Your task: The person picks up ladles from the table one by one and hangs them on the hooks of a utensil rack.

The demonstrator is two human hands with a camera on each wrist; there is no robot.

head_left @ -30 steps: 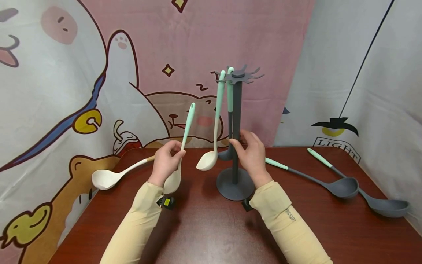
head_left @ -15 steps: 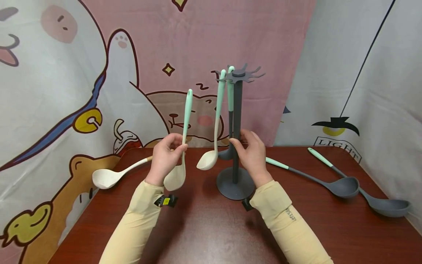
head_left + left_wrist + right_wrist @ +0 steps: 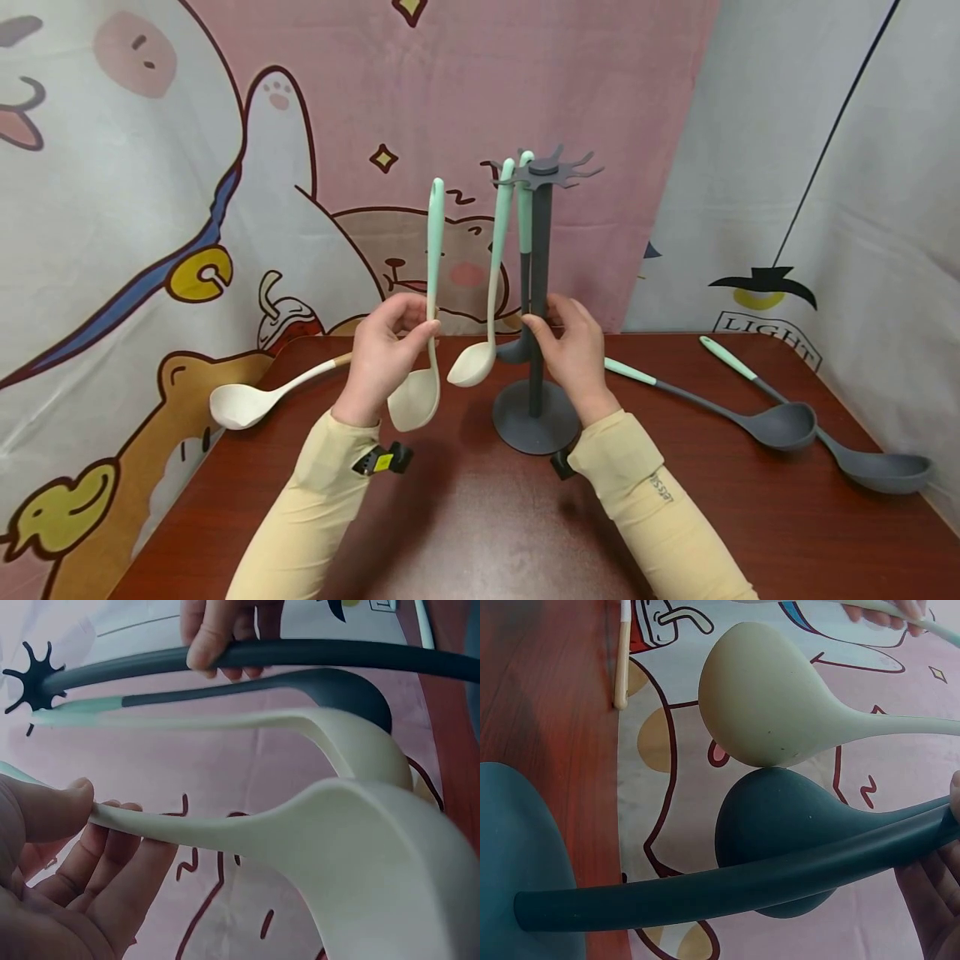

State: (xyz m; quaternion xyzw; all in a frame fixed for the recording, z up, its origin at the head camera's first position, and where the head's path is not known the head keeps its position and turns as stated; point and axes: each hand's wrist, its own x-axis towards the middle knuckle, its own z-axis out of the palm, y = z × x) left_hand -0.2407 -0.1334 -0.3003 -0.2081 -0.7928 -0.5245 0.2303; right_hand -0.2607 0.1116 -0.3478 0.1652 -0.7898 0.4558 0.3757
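Note:
In the head view my left hand pinches the shaft of a cream ladle with a mint handle. It hangs upright, handle up, left of the utensil stand and apart from it. The left wrist view shows thumb and fingers on the cream shaft, bowl to the right. My right hand grips the dark grey post of the stand. From the stand's hooked top hang another cream ladle and a dark grey ladle, both with mint handles. The post partly hides the grey one.
A white ladle with a wooden handle end lies at the left on the brown table. Two dark grey ladles with mint handles, a nearer one and a farther-right one, lie at the right. A printed cloth hangs behind.
My left hand has risen and shifted slightly right with the cream ladle, whose handle now stands nearly vertical. The right hand and the stand stay in place.

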